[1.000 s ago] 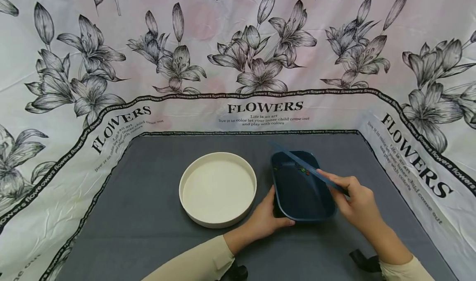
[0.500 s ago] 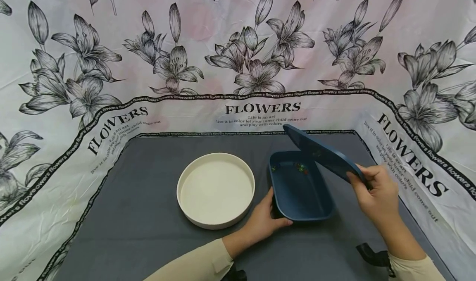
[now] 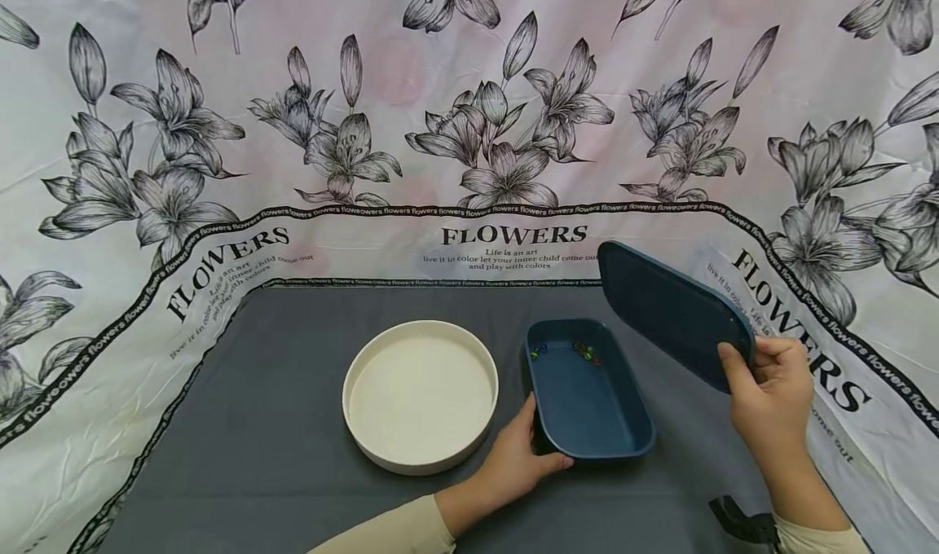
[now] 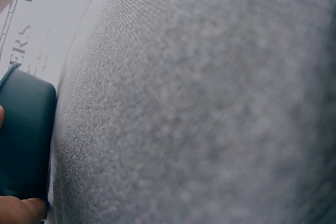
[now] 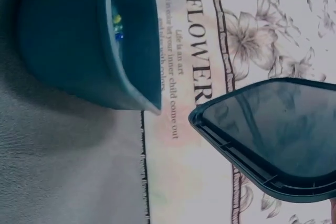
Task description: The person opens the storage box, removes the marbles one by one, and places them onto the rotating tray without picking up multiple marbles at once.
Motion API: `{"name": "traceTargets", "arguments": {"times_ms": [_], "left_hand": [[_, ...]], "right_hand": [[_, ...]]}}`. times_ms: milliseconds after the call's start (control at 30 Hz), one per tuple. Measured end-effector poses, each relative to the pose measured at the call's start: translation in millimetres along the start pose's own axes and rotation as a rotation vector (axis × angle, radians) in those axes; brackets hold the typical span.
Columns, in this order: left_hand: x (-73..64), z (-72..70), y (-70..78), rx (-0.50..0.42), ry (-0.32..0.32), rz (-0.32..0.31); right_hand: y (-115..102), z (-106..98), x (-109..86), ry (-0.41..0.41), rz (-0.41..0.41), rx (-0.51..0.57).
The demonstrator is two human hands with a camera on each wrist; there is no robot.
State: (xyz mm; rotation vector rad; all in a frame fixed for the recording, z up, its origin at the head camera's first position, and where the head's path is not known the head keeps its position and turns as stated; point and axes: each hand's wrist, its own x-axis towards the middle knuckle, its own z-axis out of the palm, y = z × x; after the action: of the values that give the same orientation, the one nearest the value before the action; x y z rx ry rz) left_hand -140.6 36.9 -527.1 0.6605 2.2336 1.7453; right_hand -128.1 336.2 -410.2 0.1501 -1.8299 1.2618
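Note:
A deep blue rectangular box (image 3: pixel 601 411) stands uncovered on the grey cloth, with small coloured beads (image 3: pixel 587 353) lying in its far end. My left hand (image 3: pixel 509 460) grips the box's near left corner, thumb at the front and fingers along the side. In the left wrist view, the fingertips lie against the box wall (image 4: pixel 26 140). Off to the right, my right hand (image 3: pixel 773 395) pinches the near end of the matching blue lid (image 3: pixel 667 318), held up and tilted. The right wrist view shows the ridged edge of the lid (image 5: pixel 273 129) and beads (image 5: pixel 118 27) inside the box.
A round cream dish (image 3: pixel 421 399) with a low rim sits left of the box. Behind and along both sides, a white cloth printed with flowers (image 3: pixel 506 147) rises around the grey surface (image 3: pixel 293 424).
My right hand has lifted the lid off the box, moving it up and to the right, and turned its flat face into view. My left hand stays on the box.

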Motion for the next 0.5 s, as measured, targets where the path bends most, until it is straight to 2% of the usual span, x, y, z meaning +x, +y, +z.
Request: {"name": "traceTargets", "arguments": {"times_ms": [100,267,333,500], "left_hand": [[-1.7,-0.6,0.2,0.03,0.012,-0.011],[0.8,-3.8,4.2,0.057,0.015,-0.02],[0.8,-4.5,5.1,0.046,0.014,-0.021],[-1.3,-4.8,5.4,0.032,0.012,-0.022]], "right_hand": [[5,-2,0.1,0.067,0.103,0.109],[14,-7,0.6,0.175,0.263,0.222],[17,-8,-1.0,0.203,0.303,0.228],[24,-11,-5.8,0.264,0.352,0.318]]}}
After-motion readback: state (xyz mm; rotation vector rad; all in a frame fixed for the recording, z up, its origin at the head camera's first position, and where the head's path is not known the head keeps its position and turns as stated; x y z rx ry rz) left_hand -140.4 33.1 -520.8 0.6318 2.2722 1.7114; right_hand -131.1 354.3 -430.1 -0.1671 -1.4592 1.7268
